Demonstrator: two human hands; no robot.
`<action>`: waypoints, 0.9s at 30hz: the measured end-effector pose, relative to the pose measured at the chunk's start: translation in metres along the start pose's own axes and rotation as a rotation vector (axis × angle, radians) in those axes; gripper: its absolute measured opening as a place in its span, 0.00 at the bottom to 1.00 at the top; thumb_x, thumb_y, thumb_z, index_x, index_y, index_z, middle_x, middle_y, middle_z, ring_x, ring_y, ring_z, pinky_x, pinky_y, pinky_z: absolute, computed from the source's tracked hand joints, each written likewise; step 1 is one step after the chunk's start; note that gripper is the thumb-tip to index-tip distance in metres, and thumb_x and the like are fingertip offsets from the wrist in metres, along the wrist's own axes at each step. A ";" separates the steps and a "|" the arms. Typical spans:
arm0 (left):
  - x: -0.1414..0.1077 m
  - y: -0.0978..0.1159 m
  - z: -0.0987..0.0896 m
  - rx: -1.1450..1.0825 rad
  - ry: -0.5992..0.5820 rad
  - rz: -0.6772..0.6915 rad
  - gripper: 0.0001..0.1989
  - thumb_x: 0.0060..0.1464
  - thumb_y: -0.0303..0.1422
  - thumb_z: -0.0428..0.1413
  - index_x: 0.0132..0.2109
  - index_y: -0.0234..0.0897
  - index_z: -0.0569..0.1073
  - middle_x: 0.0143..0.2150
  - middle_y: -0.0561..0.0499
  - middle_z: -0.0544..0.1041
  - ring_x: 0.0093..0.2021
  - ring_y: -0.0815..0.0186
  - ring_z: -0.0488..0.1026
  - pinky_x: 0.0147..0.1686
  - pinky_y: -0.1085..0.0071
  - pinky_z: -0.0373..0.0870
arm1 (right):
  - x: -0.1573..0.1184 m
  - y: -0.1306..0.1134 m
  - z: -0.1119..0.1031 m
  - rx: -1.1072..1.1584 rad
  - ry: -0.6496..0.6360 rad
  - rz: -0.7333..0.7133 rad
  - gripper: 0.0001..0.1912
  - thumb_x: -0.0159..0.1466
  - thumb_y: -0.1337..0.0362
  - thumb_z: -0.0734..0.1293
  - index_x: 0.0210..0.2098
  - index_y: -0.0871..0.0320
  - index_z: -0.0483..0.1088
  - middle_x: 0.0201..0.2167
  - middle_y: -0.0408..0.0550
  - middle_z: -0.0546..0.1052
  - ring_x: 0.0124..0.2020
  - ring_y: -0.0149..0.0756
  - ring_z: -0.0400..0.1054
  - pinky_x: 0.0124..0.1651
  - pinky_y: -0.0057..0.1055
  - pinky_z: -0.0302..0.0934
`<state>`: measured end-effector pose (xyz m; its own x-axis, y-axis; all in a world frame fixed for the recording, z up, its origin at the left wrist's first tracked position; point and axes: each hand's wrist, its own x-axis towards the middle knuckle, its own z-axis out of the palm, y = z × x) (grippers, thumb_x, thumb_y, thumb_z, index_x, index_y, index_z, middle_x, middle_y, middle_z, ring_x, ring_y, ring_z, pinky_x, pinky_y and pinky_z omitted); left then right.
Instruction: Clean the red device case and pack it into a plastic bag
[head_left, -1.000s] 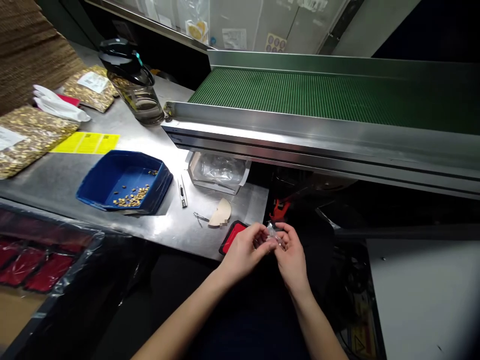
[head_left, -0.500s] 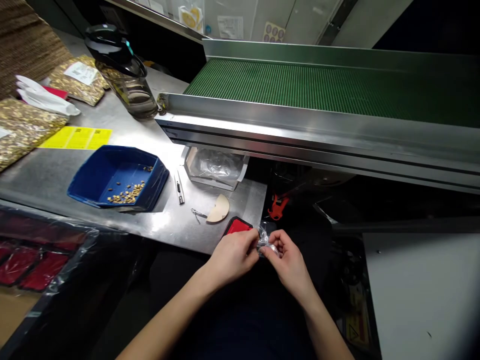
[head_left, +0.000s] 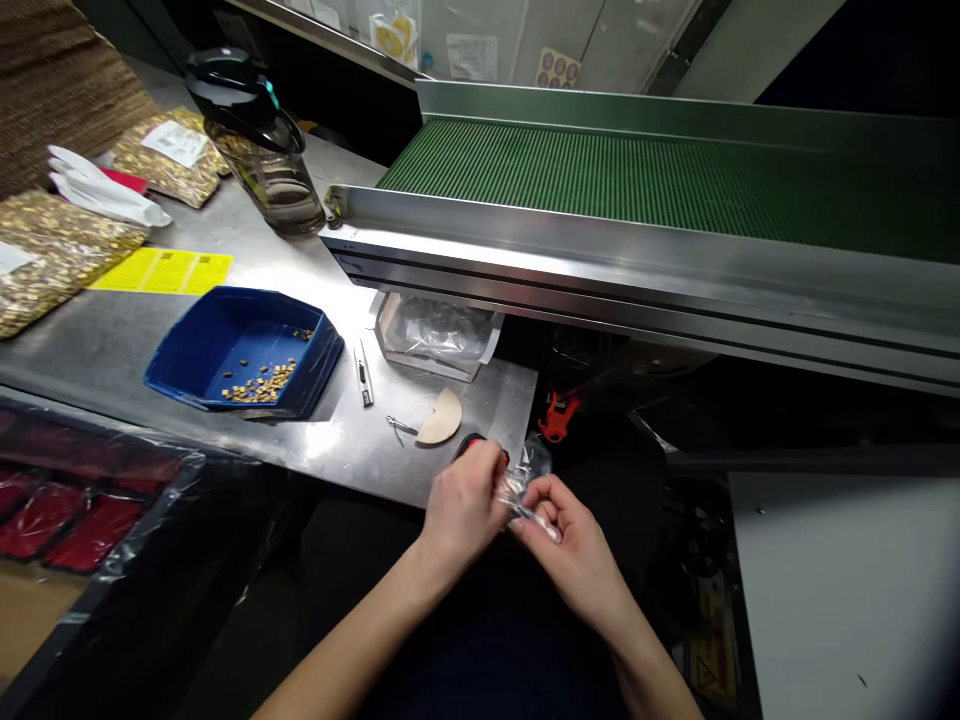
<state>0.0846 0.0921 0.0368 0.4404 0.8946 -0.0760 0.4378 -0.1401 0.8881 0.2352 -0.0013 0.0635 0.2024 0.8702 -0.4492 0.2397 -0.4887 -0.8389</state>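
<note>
A crumpled clear plastic bag is held between my two hands at the front corner of the metal table. My left hand has its fingers closed on the bag's left side. With thumb and fingers pinched, my right hand grips the bag's lower right part; a pale rolled edge sticks out there. What lies inside the bag I cannot make out. Partly covered by my left hand, a red item with a black rim rests at the table edge. Close by lie a beige half-round piece and a small metal tool.
A blue bin with small brass pieces, a cutter knife and a tray of clear bags stand on the table. Behind is a green conveyor. A water bottle and bags of brass parts are further left.
My left hand has turned more upright and covers more of the red item. The plastic bag is spread more between my hands, and its pale edge now shows under my right fingers.
</note>
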 end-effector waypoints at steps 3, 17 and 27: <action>0.001 0.005 -0.012 -0.024 0.218 -0.036 0.08 0.60 0.30 0.55 0.35 0.44 0.63 0.31 0.54 0.68 0.30 0.62 0.67 0.33 0.66 0.61 | -0.009 0.000 -0.003 -0.268 0.111 0.013 0.09 0.61 0.66 0.66 0.42 0.49 0.67 0.21 0.35 0.60 0.22 0.33 0.57 0.28 0.30 0.50; -0.105 -0.054 -0.064 -0.410 -0.310 -0.538 0.16 0.56 0.46 0.64 0.33 0.40 0.72 0.27 0.57 0.68 0.28 0.66 0.65 0.28 0.72 0.60 | -0.006 -0.006 -0.010 -0.072 -0.499 -0.075 0.26 0.55 0.56 0.80 0.51 0.47 0.75 0.45 0.43 0.79 0.44 0.42 0.72 0.45 0.33 0.66; -0.128 -0.085 -0.080 -0.343 0.130 -0.606 0.26 0.55 0.58 0.60 0.27 0.39 0.70 0.20 0.57 0.65 0.22 0.68 0.58 0.23 0.74 0.53 | 0.034 0.048 0.072 0.304 -0.133 0.274 0.31 0.64 0.36 0.65 0.41 0.60 0.72 0.40 0.55 0.80 0.26 0.33 0.77 0.22 0.23 0.65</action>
<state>-0.0714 0.0230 0.0073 0.0911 0.8192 -0.5662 0.2951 0.5208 0.8010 0.1855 0.0090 -0.0138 0.0908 0.7207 -0.6873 -0.1004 -0.6800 -0.7263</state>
